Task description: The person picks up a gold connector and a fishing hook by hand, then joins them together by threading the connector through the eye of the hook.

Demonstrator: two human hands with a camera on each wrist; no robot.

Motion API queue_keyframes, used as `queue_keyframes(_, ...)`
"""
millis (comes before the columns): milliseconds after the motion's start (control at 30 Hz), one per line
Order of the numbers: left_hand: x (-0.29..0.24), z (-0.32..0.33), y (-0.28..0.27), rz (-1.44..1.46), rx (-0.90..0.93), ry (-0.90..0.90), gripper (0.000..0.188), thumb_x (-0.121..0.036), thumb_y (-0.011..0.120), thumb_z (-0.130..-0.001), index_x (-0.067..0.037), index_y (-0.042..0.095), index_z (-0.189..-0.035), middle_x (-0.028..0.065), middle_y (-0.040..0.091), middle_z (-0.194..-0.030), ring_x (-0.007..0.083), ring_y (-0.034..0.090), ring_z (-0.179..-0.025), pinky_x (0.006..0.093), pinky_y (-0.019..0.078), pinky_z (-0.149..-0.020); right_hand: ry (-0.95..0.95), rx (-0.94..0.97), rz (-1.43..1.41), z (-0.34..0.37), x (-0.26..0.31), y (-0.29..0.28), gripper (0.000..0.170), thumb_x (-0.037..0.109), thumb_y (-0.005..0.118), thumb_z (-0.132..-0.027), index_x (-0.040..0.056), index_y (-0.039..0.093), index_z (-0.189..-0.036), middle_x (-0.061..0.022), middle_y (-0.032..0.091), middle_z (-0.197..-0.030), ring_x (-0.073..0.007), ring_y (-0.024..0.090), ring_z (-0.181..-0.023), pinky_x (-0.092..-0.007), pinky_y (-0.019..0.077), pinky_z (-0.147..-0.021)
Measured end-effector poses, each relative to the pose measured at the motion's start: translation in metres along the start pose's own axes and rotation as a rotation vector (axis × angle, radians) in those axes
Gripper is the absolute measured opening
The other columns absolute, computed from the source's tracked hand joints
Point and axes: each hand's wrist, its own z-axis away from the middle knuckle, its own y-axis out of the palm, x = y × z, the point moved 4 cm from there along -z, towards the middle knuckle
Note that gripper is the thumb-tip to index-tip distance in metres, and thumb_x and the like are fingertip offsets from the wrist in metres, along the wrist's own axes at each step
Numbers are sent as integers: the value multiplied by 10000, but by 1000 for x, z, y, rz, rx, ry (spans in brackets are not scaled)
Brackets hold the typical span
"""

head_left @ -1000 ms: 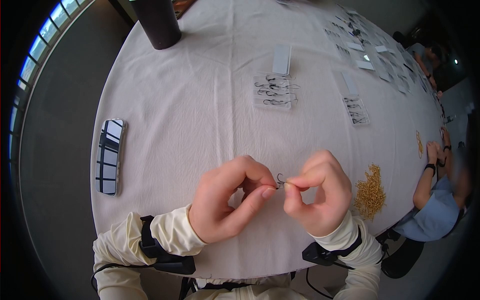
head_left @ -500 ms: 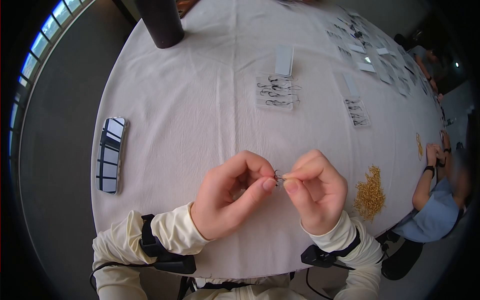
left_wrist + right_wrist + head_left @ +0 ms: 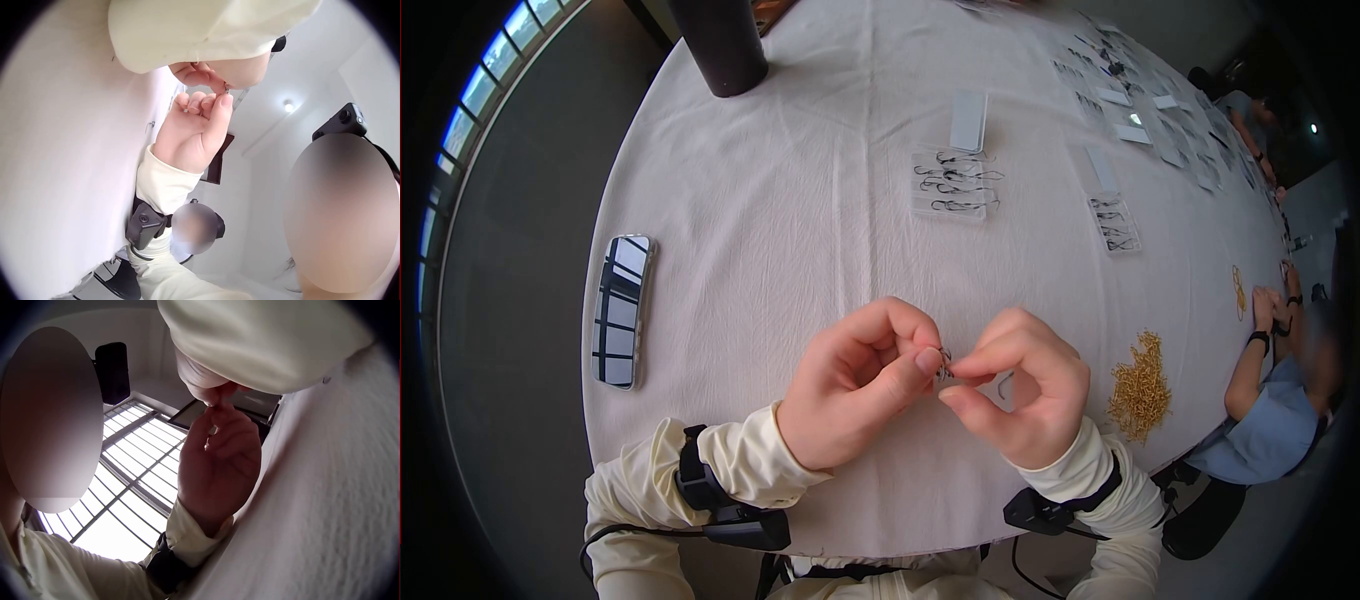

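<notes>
Thumb and index finger of the left hand (image 3: 855,390) pinch a small dark hooked piece (image 3: 945,365), largely covered by the fingertips. From the other side, the right hand (image 3: 1025,385) has its index fingertip at the same piece, its thumb a little below. The left wrist view shows the right hand (image 3: 192,134) with its thumb tip against a small metal bit (image 3: 227,89) between both hands. A grey curved hook (image 3: 1004,387) shows beside the right fingers. In the right wrist view, the left hand (image 3: 220,462) meets the right fingertips; the piece is too dark to make out.
Clear boxes of dark hooks (image 3: 948,187) (image 3: 1112,224) sit farther back. A pile of gold pieces (image 3: 1140,388) lies right, a phone (image 3: 622,312) left, a dark cup (image 3: 722,45) back left. Another person (image 3: 1270,410) sits at the far right.
Both hands have shifted slightly left. The right thumb has moved down from its index finger, the dark piece is more covered, and the grey hook has come into sight.
</notes>
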Motion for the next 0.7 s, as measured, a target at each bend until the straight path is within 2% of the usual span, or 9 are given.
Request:
queue_keyframes(133,-1,-2,-5,-3,28,-109,99,-132,561,-997,-37,543,-981,-3,534,-795,61,443,-622,222,359,-543,-11,47,-52,-3,-1,-10,90,-11,716,-829,33,679,-898,-51,614,-830,-134,572,-691,-265,468,-621)
queue_keyframes(200,1,-2,-3,74,142,-305,113,-153,564,-987,-42,551,-971,-5,523,-762,63,419,-603,217,335,-532,99,29,-180,-2,-9,-12,128,-5,699,-841,27,683,-964,-62,617,-908,-129,574,-766,-267,469,-685)
queue_keyframes(233,4,-1,-4,200,162,-380,169,-212,593,-995,-44,605,-992,-31,538,-752,47,439,-623,202,351,-557,126,74,-237,-2,-11,-10,186,-21,703,-837,30,684,-1015,-61,603,-943,-127,566,-819,-266,459,-735)
queue_keyframes(433,9,3,1,379,336,-508,188,-246,608,-998,-58,618,-998,-32,537,-744,48,411,-590,203,325,-531,171,219,-430,0,-20,-4,192,-40,741,-813,45,692,-978,-42,586,-896,-127,561,-807,-266,456,-733)
queue_keyframes(567,11,5,2,392,362,-520,197,-260,609,-1002,-64,615,-991,-35,534,-745,45,405,-588,199,321,-528,104,251,-423,-2,-20,-6,178,-45,747,-806,47,688,-947,-42,590,-891,-129,569,-791,-265,462,-719)
queue_keyframes(700,12,5,2,357,336,-527,189,-259,602,-1008,-70,614,-1001,-34,538,-755,49,412,-593,204,330,-534,28,244,-286,-5,-10,-10,141,-41,728,-815,39,668,-915,-51,593,-881,-136,578,-752,-267,469,-663)
